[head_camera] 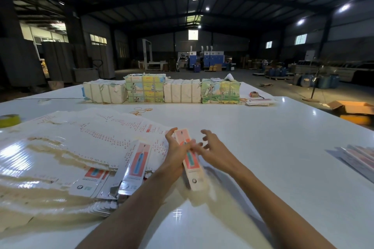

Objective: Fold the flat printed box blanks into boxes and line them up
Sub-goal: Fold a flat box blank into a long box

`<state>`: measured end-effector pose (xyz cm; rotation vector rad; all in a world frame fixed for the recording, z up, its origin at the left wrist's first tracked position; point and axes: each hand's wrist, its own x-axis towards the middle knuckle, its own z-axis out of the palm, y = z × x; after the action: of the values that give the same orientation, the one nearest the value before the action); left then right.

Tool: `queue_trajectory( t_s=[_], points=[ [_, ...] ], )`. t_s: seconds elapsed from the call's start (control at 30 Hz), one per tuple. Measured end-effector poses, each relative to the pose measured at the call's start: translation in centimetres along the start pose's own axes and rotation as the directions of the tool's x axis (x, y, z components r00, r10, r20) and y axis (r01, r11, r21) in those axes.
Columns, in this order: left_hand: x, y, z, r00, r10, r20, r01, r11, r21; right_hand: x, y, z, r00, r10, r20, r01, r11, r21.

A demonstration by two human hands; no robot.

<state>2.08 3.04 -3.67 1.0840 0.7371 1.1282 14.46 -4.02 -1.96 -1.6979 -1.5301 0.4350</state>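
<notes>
A long narrow printed box point(189, 160), pink and white with a blue item pictured on it, is held tilted above the white table point(263, 147). My left hand point(175, 148) grips its upper left side. My right hand point(210, 147) touches its right edge with fingers spread. To the left lies a wide fanned heap of flat box blanks point(70, 147), mostly white side up. One printed blank point(139, 164) rests on top of the heap near my left wrist. The box's lower end is blurred.
Several strapped paper bundles point(162, 91) stand in a row at the table's far side. A yellow tape roll point(9, 120) sits at the left edge, rubber bands point(140, 111) lie mid-table. A finished stack point(360, 158) lies at the right edge. An open cardboard carton point(352, 110) sits beyond.
</notes>
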Motion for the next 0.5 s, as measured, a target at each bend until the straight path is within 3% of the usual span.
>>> queue_trajectory(
  t_s=[0.07, 0.17, 0.27, 0.33, 0.37, 0.43, 0.47, 0.5],
  points=[
    [-0.2, 0.1, 0.5, 0.999, -0.03, -0.037, 0.024, 0.988, -0.151, -0.9, -0.9, 0.8, 0.995, -0.06, 0.08, 0.07, 0.989, -0.129],
    [-0.8, 0.0, 1.0, 0.994, -0.088, 0.057, 0.102, 0.937, -0.333, -2.0, -2.0, 1.6, 0.999, -0.044, 0.015, 0.046, 0.983, -0.18],
    [-1.4, -0.1, 1.5, 0.982, -0.12, 0.149, 0.156, 0.952, -0.262, -2.6, -2.0, 1.6, 0.999, -0.027, -0.042, 0.013, 0.95, -0.312],
    [-1.5, 0.2, 1.4, 0.969, -0.154, 0.19, 0.188, 0.967, -0.171, -2.8, -1.4, 1.3, 1.0, 0.001, -0.023, -0.008, 0.957, -0.291],
    [-1.7, 0.5, 1.3, 0.957, -0.167, 0.237, 0.189, 0.979, -0.074, -2.9, -0.9, 0.9, 1.0, 0.012, -0.01, -0.014, 0.964, -0.265],
    [-2.1, 1.4, 0.8, 0.941, -0.141, 0.307, 0.026, 0.936, 0.351, -2.9, 0.8, -0.6, 0.999, 0.026, -0.019, -0.03, 0.966, -0.257],
    [-2.0, 1.6, 0.2, 0.948, -0.071, 0.311, -0.147, 0.77, 0.621, -3.0, 1.9, -1.9, 0.998, 0.047, -0.045, -0.057, 0.958, -0.28],
    [-1.4, 1.6, -0.8, 0.946, 0.063, 0.318, -0.305, 0.499, 0.811, -3.1, 3.2, -3.6, 0.993, 0.078, -0.089, -0.103, 0.942, -0.319]
  ],
)
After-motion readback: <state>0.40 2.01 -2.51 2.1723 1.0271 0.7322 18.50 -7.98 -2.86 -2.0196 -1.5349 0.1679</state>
